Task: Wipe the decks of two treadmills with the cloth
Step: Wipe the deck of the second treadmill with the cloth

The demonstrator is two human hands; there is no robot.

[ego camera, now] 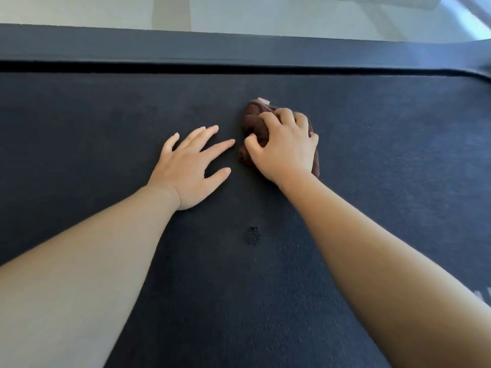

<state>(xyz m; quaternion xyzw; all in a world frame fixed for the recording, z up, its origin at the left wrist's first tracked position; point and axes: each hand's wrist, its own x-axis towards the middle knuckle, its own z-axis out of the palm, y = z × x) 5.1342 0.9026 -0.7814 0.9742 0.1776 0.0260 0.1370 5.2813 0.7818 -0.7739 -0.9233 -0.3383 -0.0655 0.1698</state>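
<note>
A dark, textured treadmill deck (106, 107) fills most of the head view. On it lies a bunched brown cloth (253, 120) with a small pale tag at its far edge. My right hand (285, 146) grips the cloth, fingers curled over it, and presses it down on the belt. My left hand (190, 164) lies flat on the belt just left of the cloth, fingers spread and straight, apart from the fabric. A small dark spot (253, 235) marks the belt between my forearms.
A dark side rail (186, 45) runs across the far edge of the deck, separated from the belt by a black groove. Pale floor (239, 11) lies beyond the rail. White lettering (486, 297) shows at the right edge.
</note>
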